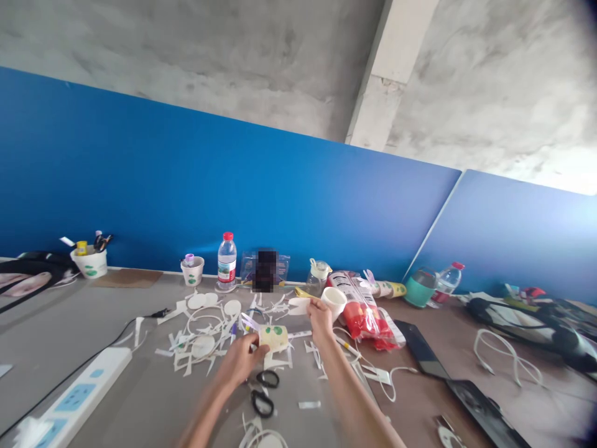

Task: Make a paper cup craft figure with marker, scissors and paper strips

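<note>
My left hand (pixel 243 359) is closed on a paper cup (pixel 274 337) with a green leaf print, tilted on its side above the table. A pale purple-and-white paper piece (pixel 250 322) sticks up at the cup's base end. My right hand (pixel 321 318) is closed in a pinch on a white paper cutout (pixel 299 305), which points left. Close to that hand's right side is a plain white cup (pixel 334 301); whether the hand touches it I cannot tell. Scissors with black handles (pixel 262 403) lie below the printed cup, their blades mostly hidden.
White paper scraps (pixel 204 345) cover the table's middle left. Along the blue partition (pixel 196 168) stand a water bottle (pixel 227 264), a small printed cup (pixel 192 272) and a glass jug (pixel 318 279). A red-and-white package (pixel 357 305) lies right; a power strip (pixel 86 392) lies front left.
</note>
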`<control>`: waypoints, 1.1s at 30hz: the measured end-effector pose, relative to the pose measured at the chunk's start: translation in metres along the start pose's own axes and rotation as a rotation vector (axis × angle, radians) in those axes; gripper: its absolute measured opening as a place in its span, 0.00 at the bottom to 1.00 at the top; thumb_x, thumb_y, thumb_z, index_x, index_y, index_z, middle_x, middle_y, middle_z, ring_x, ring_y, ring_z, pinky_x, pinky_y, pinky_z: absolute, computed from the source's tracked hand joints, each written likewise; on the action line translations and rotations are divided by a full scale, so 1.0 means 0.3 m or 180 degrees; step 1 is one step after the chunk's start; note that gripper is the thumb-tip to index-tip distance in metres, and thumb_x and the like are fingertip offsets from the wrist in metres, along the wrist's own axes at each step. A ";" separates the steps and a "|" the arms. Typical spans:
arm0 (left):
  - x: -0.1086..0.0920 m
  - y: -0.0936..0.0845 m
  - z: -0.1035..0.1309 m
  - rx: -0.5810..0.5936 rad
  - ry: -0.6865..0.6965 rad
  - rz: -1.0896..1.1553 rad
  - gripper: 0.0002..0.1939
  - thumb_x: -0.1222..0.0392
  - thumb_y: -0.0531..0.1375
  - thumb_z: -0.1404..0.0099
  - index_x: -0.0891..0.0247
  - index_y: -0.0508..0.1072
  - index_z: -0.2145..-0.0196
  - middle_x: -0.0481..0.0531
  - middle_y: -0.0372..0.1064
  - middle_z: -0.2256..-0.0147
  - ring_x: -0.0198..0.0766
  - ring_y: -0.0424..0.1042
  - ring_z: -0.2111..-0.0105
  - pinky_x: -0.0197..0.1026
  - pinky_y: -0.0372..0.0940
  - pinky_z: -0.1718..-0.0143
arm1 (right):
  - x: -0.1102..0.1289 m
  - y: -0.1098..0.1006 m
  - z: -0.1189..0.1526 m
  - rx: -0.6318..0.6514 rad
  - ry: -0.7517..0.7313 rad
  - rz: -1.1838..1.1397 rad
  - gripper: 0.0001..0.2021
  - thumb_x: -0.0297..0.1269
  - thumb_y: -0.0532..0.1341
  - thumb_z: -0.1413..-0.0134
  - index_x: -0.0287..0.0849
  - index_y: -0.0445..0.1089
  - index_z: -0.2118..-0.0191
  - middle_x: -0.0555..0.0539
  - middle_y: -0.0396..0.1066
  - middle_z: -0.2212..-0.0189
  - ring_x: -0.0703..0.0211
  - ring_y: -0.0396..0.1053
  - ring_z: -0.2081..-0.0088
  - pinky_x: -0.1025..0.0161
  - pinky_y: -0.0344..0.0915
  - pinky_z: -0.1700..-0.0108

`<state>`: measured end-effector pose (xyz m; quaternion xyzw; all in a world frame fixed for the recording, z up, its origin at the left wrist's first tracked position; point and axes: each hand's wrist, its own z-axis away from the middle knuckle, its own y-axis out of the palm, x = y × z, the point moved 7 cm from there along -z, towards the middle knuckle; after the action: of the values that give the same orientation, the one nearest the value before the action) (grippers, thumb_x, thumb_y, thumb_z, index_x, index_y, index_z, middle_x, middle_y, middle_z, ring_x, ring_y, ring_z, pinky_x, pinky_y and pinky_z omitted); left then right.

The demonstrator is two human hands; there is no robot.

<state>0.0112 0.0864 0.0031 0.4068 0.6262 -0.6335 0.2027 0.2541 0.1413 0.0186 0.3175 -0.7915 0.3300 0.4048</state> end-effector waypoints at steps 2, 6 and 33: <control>-0.004 0.000 0.001 -0.0020 -0.0012 -0.0036 0.13 0.52 0.53 0.41 0.62 0.66 0.77 0.45 0.63 0.79 0.35 0.62 0.77 0.35 0.51 0.74 | -0.010 0.008 0.009 -0.0007 0.0125 -0.0166 0.13 0.39 0.53 0.54 0.39 0.73 0.71 0.49 0.68 0.83 0.59 0.65 0.80 0.66 0.60 0.77; -0.011 0.002 0.004 -0.0026 0.0009 -0.0073 0.12 0.54 0.53 0.41 0.61 0.64 0.78 0.44 0.61 0.80 0.35 0.61 0.78 0.36 0.51 0.74 | -0.011 0.015 0.022 -0.0066 0.0229 -0.0266 0.14 0.40 0.53 0.54 0.39 0.73 0.70 0.49 0.70 0.81 0.60 0.65 0.79 0.66 0.61 0.76; -0.022 -0.049 0.025 0.0282 0.0262 0.0237 0.20 0.48 0.49 0.35 0.65 0.73 0.62 0.54 0.72 0.65 0.36 0.69 0.74 0.36 0.61 0.71 | -0.002 0.025 0.143 -0.0043 -0.0291 -0.0013 0.16 0.39 0.52 0.47 0.38 0.70 0.57 0.41 0.73 0.67 0.53 0.70 0.66 0.57 0.67 0.61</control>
<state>0.0019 0.0796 0.0168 0.4640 0.5898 -0.6354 0.1821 0.2302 0.1123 -0.0032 0.3311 -0.8107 0.3090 0.3710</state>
